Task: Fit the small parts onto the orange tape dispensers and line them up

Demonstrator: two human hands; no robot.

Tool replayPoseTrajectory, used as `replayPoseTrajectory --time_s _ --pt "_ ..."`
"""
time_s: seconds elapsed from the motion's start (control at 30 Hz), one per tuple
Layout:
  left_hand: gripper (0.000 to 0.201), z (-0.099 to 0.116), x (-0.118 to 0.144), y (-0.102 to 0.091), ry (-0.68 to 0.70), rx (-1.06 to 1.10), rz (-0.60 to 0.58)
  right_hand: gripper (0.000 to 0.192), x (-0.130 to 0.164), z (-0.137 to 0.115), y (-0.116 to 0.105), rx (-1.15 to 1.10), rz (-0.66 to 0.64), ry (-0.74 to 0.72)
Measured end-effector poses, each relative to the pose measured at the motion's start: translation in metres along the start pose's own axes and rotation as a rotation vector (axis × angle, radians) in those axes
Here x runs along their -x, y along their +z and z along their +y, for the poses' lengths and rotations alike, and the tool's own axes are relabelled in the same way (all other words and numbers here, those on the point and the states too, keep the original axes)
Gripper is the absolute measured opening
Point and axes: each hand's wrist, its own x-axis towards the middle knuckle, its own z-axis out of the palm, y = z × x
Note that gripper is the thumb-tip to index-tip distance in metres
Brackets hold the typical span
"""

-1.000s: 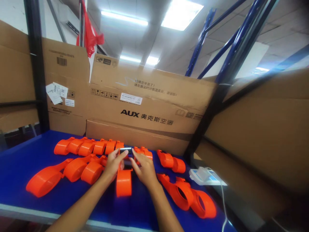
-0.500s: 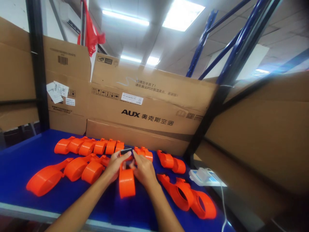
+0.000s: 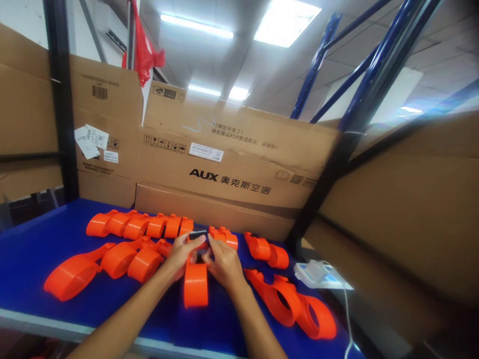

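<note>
Orange plastic fills most of what I see on the blue surface. My left hand and right hand meet over one orange part, which lies at the middle of the surface, pointing toward me. Both hands pinch a small black piece at the part's far end; my fingertips cover most of it, so I cannot make out its shape or how it sits on the part. My palms hide the far half of the part too.

Left of the part lie three bigger orange pieces, overlapping, so where one ends and the next starts is hard to tell. Behind the part runs a row of smaller orange pieces, packed edge to edge; my hands break that row in the middle. Right of the part lie two linked loops, and behind them another pair.

Further right of the part, at the surface's edge, sits a white device with a cable that runs out of the frame below. Behind everything stands a cardboard box, its printed text partly blurred.
</note>
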Motion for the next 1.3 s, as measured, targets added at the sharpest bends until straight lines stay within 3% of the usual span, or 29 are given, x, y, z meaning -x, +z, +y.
replayPoseTrajectory --time_s 0.37,0.77,0.9,1.07,1.2,1.3 --pt "0.040 -0.003 -0.001 -0.001 0.059 -0.018 0.052 0.033 -0.011 0.002 -0.013 -0.224 0.023 0.082" --pt "0.036 -0.005 0.001 -0.003 0.157 -0.155 -0.028 0.024 -0.012 -0.008 -0.014 -0.305 -0.021 0.236" --pt "0.036 -0.003 0.000 -0.005 0.121 -0.114 -0.031 0.023 -0.016 -0.012 -0.019 -0.360 -0.011 0.278" --pt "0.042 0.005 -0.005 -0.005 0.011 0.076 -0.142 0.028 -0.018 -0.004 -0.031 -0.483 0.107 0.503" --pt "0.040 0.004 -0.008 -0.006 0.024 0.077 -0.083 0.027 -0.018 0.015 -0.040 -0.350 0.101 0.547" --pt "0.040 0.001 -0.011 -0.008 0.019 0.056 -0.044 0.024 -0.013 0.030 -0.045 -0.186 -0.006 0.581"
